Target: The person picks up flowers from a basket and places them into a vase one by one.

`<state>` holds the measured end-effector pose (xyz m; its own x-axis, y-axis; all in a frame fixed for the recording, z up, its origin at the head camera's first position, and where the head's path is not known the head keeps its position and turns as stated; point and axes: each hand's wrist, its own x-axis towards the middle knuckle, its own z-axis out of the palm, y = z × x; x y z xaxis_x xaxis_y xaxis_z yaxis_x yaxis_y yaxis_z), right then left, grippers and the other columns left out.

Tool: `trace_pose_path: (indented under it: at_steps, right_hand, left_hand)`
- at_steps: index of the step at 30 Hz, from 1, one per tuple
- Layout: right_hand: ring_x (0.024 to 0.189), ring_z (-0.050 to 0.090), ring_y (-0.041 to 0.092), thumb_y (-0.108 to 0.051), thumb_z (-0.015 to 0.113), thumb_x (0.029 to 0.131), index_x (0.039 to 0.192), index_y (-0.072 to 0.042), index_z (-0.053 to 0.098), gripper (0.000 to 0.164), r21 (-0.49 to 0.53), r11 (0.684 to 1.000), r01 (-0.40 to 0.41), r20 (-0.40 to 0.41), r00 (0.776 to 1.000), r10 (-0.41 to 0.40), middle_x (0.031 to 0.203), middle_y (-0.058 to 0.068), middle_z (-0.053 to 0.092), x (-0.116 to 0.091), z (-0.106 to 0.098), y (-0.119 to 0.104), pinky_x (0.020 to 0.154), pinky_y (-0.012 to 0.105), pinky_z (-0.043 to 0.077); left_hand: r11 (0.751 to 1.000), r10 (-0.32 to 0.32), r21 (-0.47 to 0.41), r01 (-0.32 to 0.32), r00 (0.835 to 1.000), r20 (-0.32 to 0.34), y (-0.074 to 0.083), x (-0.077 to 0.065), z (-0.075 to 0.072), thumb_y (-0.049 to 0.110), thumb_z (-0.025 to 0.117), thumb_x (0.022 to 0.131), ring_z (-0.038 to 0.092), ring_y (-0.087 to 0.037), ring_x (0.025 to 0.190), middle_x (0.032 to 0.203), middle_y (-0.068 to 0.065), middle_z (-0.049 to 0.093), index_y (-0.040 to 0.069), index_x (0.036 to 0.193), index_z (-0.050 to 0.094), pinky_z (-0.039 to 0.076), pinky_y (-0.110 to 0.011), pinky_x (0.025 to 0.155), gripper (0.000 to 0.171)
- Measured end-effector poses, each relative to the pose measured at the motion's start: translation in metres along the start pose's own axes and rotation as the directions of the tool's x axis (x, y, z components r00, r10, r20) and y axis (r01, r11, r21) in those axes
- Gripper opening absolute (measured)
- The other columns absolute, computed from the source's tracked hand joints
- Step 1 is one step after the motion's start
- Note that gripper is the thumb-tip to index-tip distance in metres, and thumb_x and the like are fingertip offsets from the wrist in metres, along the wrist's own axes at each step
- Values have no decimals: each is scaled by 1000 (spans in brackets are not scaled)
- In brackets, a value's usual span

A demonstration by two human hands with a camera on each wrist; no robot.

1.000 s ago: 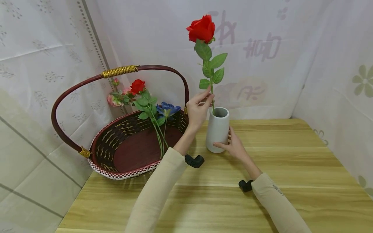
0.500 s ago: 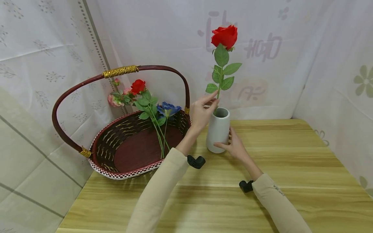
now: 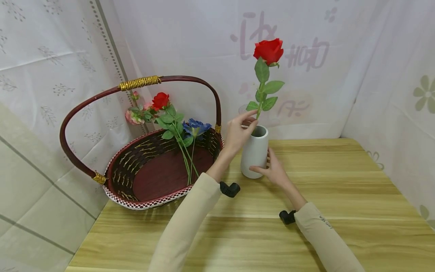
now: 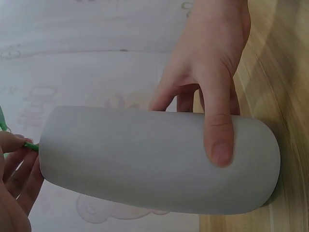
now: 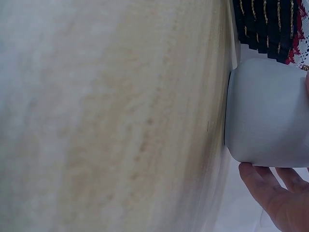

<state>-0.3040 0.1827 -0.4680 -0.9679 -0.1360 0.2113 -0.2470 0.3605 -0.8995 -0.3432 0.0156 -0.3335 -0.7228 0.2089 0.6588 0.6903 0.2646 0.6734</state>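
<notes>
A curtained-off indoor corner; whether in a home or a studio, the close view cannot settle. Pale, creased fabric hangings [image 3: 190, 45] printed with grey sprigs [image 3: 64, 89], beige-green blossoms [image 3: 424, 93] and mauve lettering [image 3: 307, 54] enclose a flat, yellow-brown wood-grain tabletop [image 3: 340, 192].

Vase [image 4: 135, 159] in right fingers [image 4: 166, 94], stem [image 4: 32, 146] in left fingers [image 4: 33, 190]

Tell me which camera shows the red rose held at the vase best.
The head view: it shows the red rose, bloom and leaves, above the left hand. The left wrist view catches only bits of its green by the mouth of the vase; the right wrist view shows none of it.
</notes>
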Motion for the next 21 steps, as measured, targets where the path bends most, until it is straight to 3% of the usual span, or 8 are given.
trace_pose_path:
  at_steps: [12,21]
  right_hand:
    - [131,48,48,-34,85,84,160,-17,18,103,-23,1000,-16,2,1000,16,149,23,41,0,0,1,102,61,48]
    - [132,47,48,-33,84,85,162,-18,13,105,-25,1000,-13,6,1000,13,151,22,39,0,0,1,102,61,48]
  left_hand:
    - [998,-11,69,3,993,116,2,1,1,4,67,97,72,-22,89,101,-14,74,1,128,68,57,-17,79,31]
    - [994,-6,108,-19,974,226,2,1,3,4,68,97,72,-22,85,101,-15,74,0,130,66,57,-18,76,34]
